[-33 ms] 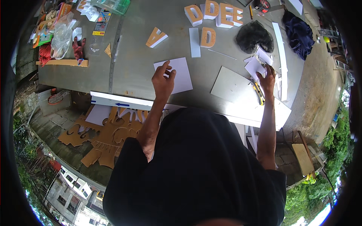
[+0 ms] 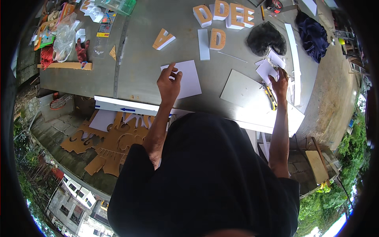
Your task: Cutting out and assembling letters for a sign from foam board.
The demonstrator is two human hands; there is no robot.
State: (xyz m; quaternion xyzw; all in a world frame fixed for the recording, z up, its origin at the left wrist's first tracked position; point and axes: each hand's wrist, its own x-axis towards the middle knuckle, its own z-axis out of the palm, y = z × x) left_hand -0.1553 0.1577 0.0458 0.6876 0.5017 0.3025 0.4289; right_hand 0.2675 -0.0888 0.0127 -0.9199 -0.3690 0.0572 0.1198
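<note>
My left hand [image 2: 169,85] hovers at the left edge of a white sheet [image 2: 190,81], its fingers loosely bent and apart, holding nothing. Over on the right, my right hand [image 2: 280,83] has its thumb and fingers on a small white piece of board [image 2: 265,72]. More white scraps [image 2: 277,59] lie just beyond it. A yellow-and-black utility knife [image 2: 271,97] rests close to the right wrist, beside a pale flat board [image 2: 244,87]. Several cardboard-faced block letters [image 2: 237,19] with white sides stand at the far middle.
A white strip [image 2: 202,45] lies near the letters. Beyond my right hand are a black mesh bundle [image 2: 267,38], a long white strip [image 2: 293,59] and dark cloth [image 2: 312,37]. A metal ruler [image 2: 119,61] crosses the left side. Cut cardboard sheets [image 2: 114,146] lie below the table.
My left hand has shifted slightly to the left over the white sheet. My right hand stays in the same place.
</note>
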